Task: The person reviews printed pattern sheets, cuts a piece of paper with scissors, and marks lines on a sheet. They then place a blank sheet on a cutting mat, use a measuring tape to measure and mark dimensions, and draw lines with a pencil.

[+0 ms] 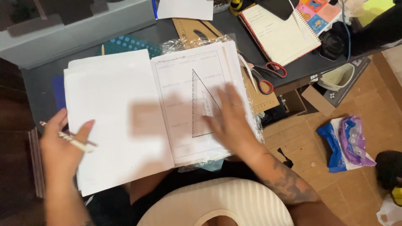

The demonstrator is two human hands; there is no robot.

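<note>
My left hand grips a pale pencil and presses the left edge of a stack of blank white sheets. My right hand, blurred by motion, lies flat with fingers spread on a clear triangular set square. The set square rests on a white page with a drawn frame, which lies in a clear plastic sleeve.
A dark desk holds red-handled scissors, an open spiral notebook, a brown wooden ruler and a teal dotted mat. On the tiled floor at the right lie a blue and purple bag and a cardboard box.
</note>
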